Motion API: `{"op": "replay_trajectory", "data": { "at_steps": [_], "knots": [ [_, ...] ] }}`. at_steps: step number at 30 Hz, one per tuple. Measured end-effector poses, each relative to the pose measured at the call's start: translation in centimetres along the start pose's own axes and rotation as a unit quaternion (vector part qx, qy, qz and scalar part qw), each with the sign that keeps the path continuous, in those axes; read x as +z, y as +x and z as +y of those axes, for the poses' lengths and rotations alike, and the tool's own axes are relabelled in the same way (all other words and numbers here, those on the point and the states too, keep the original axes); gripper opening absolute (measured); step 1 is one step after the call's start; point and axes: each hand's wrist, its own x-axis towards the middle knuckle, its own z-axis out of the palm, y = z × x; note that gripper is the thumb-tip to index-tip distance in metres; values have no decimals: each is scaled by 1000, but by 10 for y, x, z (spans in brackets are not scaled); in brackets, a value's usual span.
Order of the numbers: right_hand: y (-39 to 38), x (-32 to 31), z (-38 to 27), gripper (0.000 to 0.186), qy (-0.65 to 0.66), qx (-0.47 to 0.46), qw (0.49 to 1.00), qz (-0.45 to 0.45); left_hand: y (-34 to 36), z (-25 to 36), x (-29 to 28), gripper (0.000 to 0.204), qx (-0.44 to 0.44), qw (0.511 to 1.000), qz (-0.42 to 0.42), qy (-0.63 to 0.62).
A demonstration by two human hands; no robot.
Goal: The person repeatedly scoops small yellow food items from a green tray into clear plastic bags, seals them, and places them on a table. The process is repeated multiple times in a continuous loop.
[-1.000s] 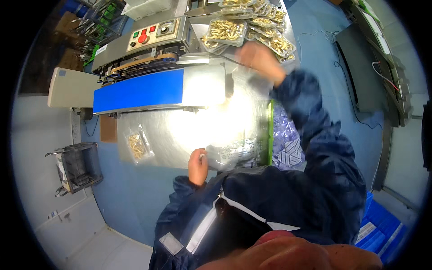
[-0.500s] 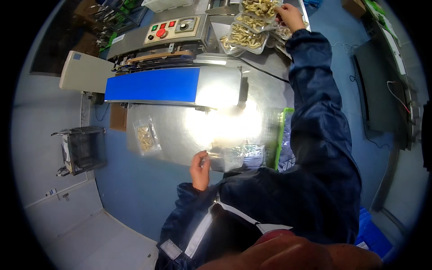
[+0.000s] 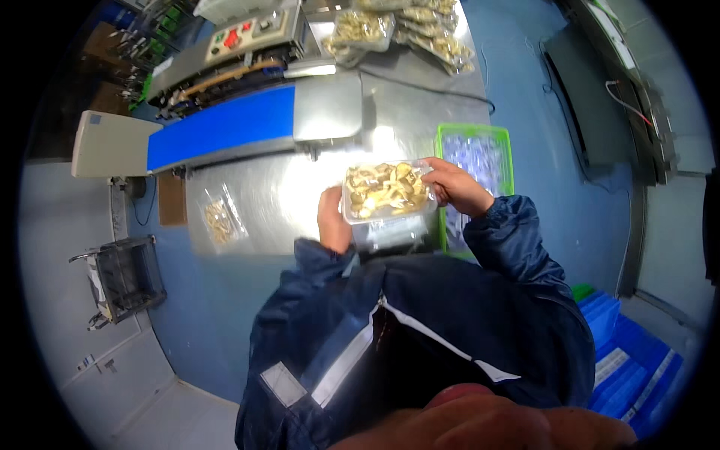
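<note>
A clear plastic tray of mushrooms (image 3: pixel 388 190) is held level above the near edge of the steel table. My right hand (image 3: pixel 459 189) grips its right end, thumb over the rim. At its left end my left hand (image 3: pixel 334 219) is closed against the side, the fingertips partly hidden by the tray. Right below the tray lie clear plastic bags (image 3: pixel 391 234), partly covered by it. Farther back, several more mushroom trays (image 3: pixel 363 28) are piled on the table.
A sealing machine with a blue conveyor belt (image 3: pixel 229 124) spans the table's left side. A clear bag with pale contents (image 3: pixel 220 220) lies at front left. To the right stands a green-rimmed crate (image 3: pixel 508 161) of small packets. A black cable (image 3: pixel 431 88) crosses the tabletop.
My right hand has come back from the pile at the far side, bringing a mushroom tray close to me. My left hand now meets it at the left end. The view has shifted.
</note>
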Motion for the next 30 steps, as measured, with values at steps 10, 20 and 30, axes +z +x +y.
{"op": "replay_trajectory", "data": {
  "at_steps": [10,20,30],
  "knots": [
    [-55,6,55,27,31,-184,959,214,-46,4,-33,18,3,988,-41,148],
    [-91,53,111,18,180,95,979,-21,-63,60,-73,19,106,970,25,216],
    [-58,63,190,16,157,30,976,147,-129,-3,-58,26,26,973,-50,223]
  ]
}}
